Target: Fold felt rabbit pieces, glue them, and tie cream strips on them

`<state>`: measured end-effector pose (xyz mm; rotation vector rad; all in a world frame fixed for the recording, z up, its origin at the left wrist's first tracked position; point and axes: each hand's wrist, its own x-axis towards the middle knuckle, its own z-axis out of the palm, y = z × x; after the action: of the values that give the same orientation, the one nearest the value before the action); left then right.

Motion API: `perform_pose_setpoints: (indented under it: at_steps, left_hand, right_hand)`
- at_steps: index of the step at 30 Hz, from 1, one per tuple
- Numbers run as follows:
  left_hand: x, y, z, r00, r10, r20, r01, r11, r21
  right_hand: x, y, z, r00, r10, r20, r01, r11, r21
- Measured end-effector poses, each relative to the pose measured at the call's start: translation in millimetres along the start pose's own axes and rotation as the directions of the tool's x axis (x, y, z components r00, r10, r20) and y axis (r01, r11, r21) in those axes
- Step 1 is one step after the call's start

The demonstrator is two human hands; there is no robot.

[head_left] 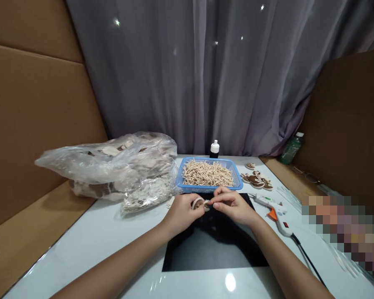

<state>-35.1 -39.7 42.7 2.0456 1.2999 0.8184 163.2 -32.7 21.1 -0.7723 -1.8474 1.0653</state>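
My left hand (183, 211) is closed round a small pale round cap-shaped piece (197, 202), held over the far edge of a black mat (212, 245). My right hand (233, 204) meets it from the right, fingers pinched on a small thin pale piece (207, 203) at the cap's side. Both hands hover just in front of a blue basket (233, 166) filled with many pale stick-like stems (207, 173).
A large clear plastic bag (118, 164) of pale pieces lies at left. Several brown-topped mushroom shapes (257, 179) sit right of the basket. A white glue gun (276, 211) with cord lies at right. A black bottle with white cap (215, 149) and a green bottle (291, 148) stand at the back.
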Motion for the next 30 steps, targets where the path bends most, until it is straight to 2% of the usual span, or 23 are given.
perform_pose_setpoints:
  at_steps: [7,9,12,15,18,23,26,28,30]
  left_hand:
    - [-32,-5,-13.6,0.996,-0.087,0.018,0.088,0.992,-0.085]
    - [-38,-7,-14.7,0.993,-0.117,0.015,0.118,0.983,-0.144]
    - [-46,-9,-12.8,0.986,-0.165,0.016,0.162,0.937,-0.31]
    - [-49,-11,-9.7,0.979,-0.198,0.048,0.198,0.87,-0.452]
    - [-50,-13,-8.4,0.976,-0.208,0.064,0.213,0.85,-0.481]
    - [-47,-17,-7.2,0.976,-0.202,0.084,0.217,0.848,-0.483]
    - [-46,-19,-4.2,0.973,-0.193,0.123,0.228,0.853,-0.469]
    - [-46,-20,-1.9,0.971,-0.199,0.136,0.238,0.875,-0.422]
    - [-44,-20,-0.4,0.968,-0.212,0.138,0.248,0.898,-0.364]
  right_hand:
    - [-7,-23,29,0.998,-0.052,0.048,0.055,0.997,-0.063]
    - [-9,-24,40,0.998,-0.043,0.055,0.045,0.998,-0.034]
    - [-11,-22,52,0.997,0.016,0.072,-0.027,0.988,0.153]
    - [-12,-16,58,0.991,0.055,0.118,-0.096,0.923,0.372]
    - [-12,-12,58,0.983,0.057,0.172,-0.127,0.895,0.428]
    - [-12,-7,58,0.995,-0.001,0.101,-0.02,0.978,0.21]
    - [-13,-3,60,0.997,-0.051,0.054,0.054,0.996,-0.071]
    - [-14,-3,60,0.994,-0.086,0.06,0.102,0.93,-0.352]
    - [-15,-4,58,0.987,-0.123,0.1,0.158,0.758,-0.633]
